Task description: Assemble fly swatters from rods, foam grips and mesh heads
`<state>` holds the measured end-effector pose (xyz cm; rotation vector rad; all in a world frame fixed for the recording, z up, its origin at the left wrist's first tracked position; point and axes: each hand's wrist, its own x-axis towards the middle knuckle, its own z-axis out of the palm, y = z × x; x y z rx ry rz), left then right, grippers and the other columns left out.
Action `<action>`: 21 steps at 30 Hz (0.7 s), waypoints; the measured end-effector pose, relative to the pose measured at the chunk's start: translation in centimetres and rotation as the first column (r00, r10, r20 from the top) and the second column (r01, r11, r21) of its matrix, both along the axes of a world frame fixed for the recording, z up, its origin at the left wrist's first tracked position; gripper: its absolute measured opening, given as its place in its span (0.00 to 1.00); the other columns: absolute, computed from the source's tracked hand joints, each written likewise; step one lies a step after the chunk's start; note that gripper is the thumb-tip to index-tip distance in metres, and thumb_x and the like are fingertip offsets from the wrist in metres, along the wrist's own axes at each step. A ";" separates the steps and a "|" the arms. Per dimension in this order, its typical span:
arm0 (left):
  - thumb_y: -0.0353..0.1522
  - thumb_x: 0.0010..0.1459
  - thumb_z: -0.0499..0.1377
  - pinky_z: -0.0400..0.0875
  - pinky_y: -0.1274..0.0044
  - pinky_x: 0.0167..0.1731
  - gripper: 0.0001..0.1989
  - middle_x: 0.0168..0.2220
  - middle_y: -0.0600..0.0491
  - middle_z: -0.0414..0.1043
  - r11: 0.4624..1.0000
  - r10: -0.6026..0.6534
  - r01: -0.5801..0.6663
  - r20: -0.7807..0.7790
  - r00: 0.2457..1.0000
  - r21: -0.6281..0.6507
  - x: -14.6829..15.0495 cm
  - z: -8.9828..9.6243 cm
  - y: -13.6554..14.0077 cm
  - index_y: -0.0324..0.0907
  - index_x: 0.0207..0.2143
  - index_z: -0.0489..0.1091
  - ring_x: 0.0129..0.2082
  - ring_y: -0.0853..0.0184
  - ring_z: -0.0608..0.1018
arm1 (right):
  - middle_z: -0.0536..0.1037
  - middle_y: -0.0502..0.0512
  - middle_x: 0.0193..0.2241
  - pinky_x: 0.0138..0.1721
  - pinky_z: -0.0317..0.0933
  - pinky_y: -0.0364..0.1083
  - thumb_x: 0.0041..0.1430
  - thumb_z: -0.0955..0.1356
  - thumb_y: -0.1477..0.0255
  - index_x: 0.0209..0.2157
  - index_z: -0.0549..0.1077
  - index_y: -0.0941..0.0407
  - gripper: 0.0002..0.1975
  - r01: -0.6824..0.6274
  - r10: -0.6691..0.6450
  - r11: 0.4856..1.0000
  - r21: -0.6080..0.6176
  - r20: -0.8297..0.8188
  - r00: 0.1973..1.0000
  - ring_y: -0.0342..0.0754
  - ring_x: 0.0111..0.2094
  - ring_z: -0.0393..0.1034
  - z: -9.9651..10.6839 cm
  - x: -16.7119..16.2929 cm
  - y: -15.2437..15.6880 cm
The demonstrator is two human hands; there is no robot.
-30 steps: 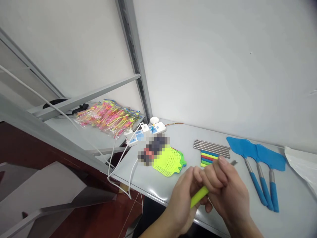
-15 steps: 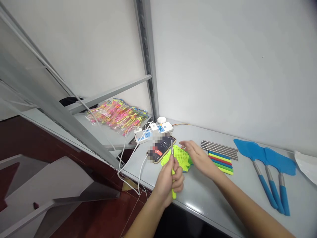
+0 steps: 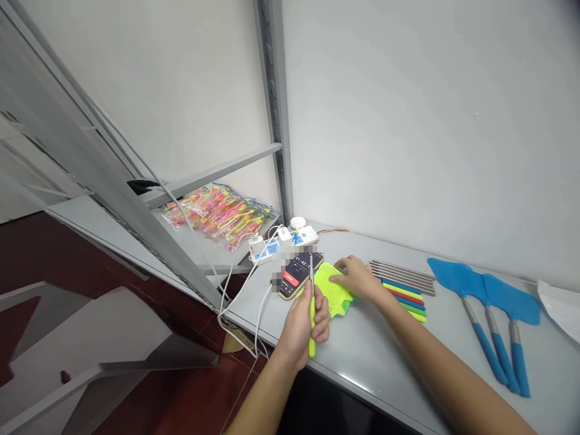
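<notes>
My left hand (image 3: pixel 307 326) is wrapped round a yellow-green fly swatter handle (image 3: pixel 312 345), whose thin metal rod points up and away from me. My right hand (image 3: pixel 357 278) pinches a yellow-green perforated fly swatter head (image 3: pixel 330 293) at its right edge, thumb on top. Other swatter heads lie beneath it, showing green and blue at the edges. Just behind the rod is a phone (image 3: pixel 294 275) with a timer on its screen. To the right lie bare metal rods (image 3: pixel 403 277) and several coloured handles (image 3: pixel 408 299) in a row.
Three blue fly swatters (image 3: pixel 492 302) lie on the grey shelf (image 3: pixel 376 362) at right, beside a white sheet (image 3: pixel 559 308). A white power strip (image 3: pixel 272 248) with cables stands behind the phone. Bagged colourful items (image 3: pixel 222 211) fill the lower shelf at left, past a metal post (image 3: pixel 272 90).
My right hand has moved left and down onto the pile and taken hold of the top yellow-green swatter head, which has shifted. My left hand keeps the handle, moved slightly left.
</notes>
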<state>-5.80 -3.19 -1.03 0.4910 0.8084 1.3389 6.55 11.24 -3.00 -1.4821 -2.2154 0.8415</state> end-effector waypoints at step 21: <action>0.49 0.64 0.46 0.52 0.84 0.13 0.19 0.19 0.64 0.53 0.900 -0.432 0.424 -0.323 0.842 -0.099 9.9 -2.2 2.9 0.46 0.48 0.62 0.13 0.76 0.50 | 0.75 0.50 0.30 0.13 0.54 0.40 0.62 0.62 0.56 0.40 0.61 0.51 0.14 0.635 -0.480 0.744 -0.210 -0.828 0.289 0.42 0.18 0.66 2.7 12.1 -5.4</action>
